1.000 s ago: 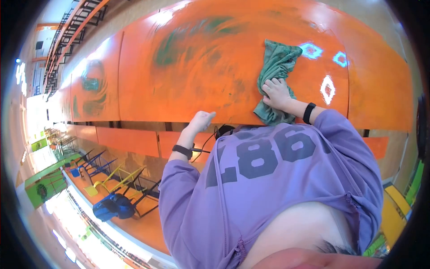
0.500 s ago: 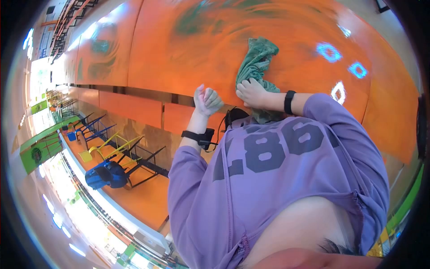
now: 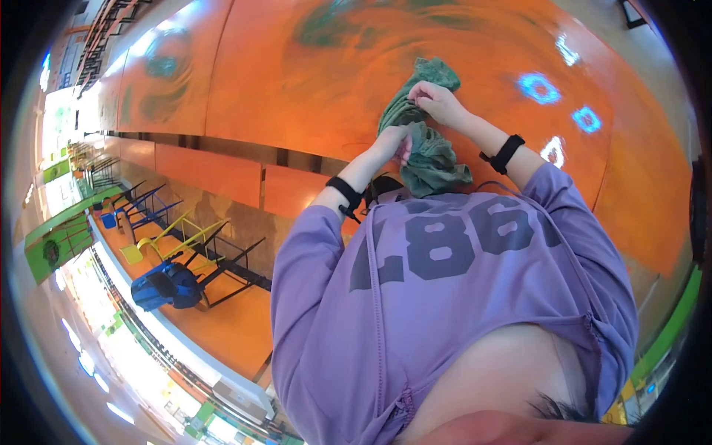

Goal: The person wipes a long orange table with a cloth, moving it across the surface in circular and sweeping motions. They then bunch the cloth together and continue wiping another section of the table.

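A crumpled, dark green cloth (image 3: 436, 159) is bunched at the near edge of the glossy orange table (image 3: 297, 96), close to my body. My left hand (image 3: 394, 142) is closed on its left side, about halfway along, with the fingertips partly hidden by the folds. Farther out, my right hand (image 3: 439, 102) has its fingers curled against the far part of the cloth, the thumb and fingertips close together. The cloth's near end spreads in loose folds next to my purple top (image 3: 452, 245). Each wrist wears a black band.
Greenish, smeared wet streaks (image 3: 334, 26) mark the tabletop. Lights reflect at its right side. A narrow orange bench (image 3: 211, 167) runs along the table's near left edge. Beyond it are a blue backpack (image 3: 169, 285) and yellow and blue chairs (image 3: 182, 237) with dark frames.
My left hand has come right from the air and taken hold of the cloth. My right hand has moved farther out along it. The cloth's near part has opened into looser folds.
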The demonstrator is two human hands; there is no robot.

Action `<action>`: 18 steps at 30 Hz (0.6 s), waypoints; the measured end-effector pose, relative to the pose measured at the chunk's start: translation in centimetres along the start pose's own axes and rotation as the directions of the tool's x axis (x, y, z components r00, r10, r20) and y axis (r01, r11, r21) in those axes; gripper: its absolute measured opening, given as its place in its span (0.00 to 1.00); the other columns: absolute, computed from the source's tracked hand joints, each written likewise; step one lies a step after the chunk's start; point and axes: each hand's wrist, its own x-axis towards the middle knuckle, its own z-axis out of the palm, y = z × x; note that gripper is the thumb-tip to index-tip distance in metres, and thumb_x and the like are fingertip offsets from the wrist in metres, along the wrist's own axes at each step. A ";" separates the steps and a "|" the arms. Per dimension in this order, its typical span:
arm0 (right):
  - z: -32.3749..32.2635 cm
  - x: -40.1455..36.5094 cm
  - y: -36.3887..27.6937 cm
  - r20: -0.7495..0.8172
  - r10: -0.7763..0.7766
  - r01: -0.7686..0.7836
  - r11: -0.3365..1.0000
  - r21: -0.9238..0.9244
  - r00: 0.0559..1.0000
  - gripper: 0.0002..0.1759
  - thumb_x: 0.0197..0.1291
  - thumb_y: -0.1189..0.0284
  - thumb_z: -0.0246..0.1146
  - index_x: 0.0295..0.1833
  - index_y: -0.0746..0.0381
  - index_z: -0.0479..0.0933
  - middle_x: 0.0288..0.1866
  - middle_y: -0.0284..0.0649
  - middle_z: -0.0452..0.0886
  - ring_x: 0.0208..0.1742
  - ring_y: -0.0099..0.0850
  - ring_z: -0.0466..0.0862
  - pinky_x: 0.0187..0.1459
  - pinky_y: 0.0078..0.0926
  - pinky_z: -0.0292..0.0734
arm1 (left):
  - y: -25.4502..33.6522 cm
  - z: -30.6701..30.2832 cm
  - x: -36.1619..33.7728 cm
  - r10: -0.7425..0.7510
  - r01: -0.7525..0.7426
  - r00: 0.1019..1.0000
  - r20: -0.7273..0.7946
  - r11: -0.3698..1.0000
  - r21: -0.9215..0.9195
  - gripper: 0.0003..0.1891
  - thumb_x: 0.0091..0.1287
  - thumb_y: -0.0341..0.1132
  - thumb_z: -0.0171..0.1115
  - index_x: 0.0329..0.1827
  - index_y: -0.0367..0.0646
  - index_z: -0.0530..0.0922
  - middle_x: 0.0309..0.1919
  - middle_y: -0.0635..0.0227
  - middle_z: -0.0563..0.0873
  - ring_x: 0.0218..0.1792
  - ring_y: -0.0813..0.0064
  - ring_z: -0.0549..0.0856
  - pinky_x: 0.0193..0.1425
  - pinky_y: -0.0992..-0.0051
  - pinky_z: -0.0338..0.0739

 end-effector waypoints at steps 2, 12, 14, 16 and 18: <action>-0.4 -1.1 -1.2 0.036 -0.128 0.130 0.882 -0.454 0.991 0.10 0.50 0.73 0.53 0.36 0.66 0.75 0.31 0.46 0.77 0.36 0.41 0.77 0.41 0.34 0.72 | 1.2 1.2 0.2 0.110 -0.093 0.992 -0.058 0.968 0.233 0.19 0.63 0.41 0.43 0.17 0.38 0.71 0.12 0.63 0.76 0.11 0.70 0.77 0.14 0.73 0.71; -0.5 0.2 -0.5 0.260 0.096 0.053 0.857 -0.513 0.961 0.12 0.58 0.69 0.44 0.36 0.59 0.74 0.36 0.44 0.74 0.44 0.41 0.74 0.47 0.35 0.68 | 1.5 1.1 1.3 0.628 -0.212 0.773 -0.092 0.391 0.896 0.17 0.58 0.45 0.51 0.24 0.40 0.80 0.18 0.54 0.80 0.19 0.60 0.80 0.26 0.66 0.74; -0.4 0.2 -0.6 0.243 0.111 0.029 0.860 -0.510 0.964 0.11 0.58 0.68 0.45 0.35 0.59 0.73 0.36 0.42 0.74 0.44 0.40 0.74 0.47 0.35 0.68 | 1.9 1.2 0.3 0.395 -0.218 0.918 0.022 0.458 0.862 0.18 0.58 0.44 0.49 0.22 0.39 0.79 0.18 0.54 0.80 0.18 0.59 0.79 0.25 0.66 0.75; -0.5 0.3 -0.5 0.239 0.114 0.027 0.856 -0.517 0.964 0.11 0.59 0.68 0.45 0.35 0.59 0.73 0.36 0.42 0.73 0.44 0.40 0.74 0.47 0.34 0.67 | 1.8 1.5 -0.3 0.114 -0.169 0.986 0.124 0.669 0.723 0.19 0.58 0.44 0.48 0.18 0.37 0.77 0.16 0.55 0.79 0.15 0.60 0.78 0.22 0.68 0.75; -0.4 0.2 -0.2 0.230 0.112 0.028 0.848 -0.529 0.967 0.11 0.59 0.68 0.45 0.35 0.58 0.73 0.36 0.42 0.73 0.44 0.39 0.74 0.47 0.34 0.68 | 1.3 1.8 -0.5 -0.167 0.029 0.942 0.291 0.905 0.425 0.20 0.59 0.42 0.48 0.14 0.36 0.73 0.13 0.57 0.78 0.11 0.64 0.76 0.17 0.71 0.73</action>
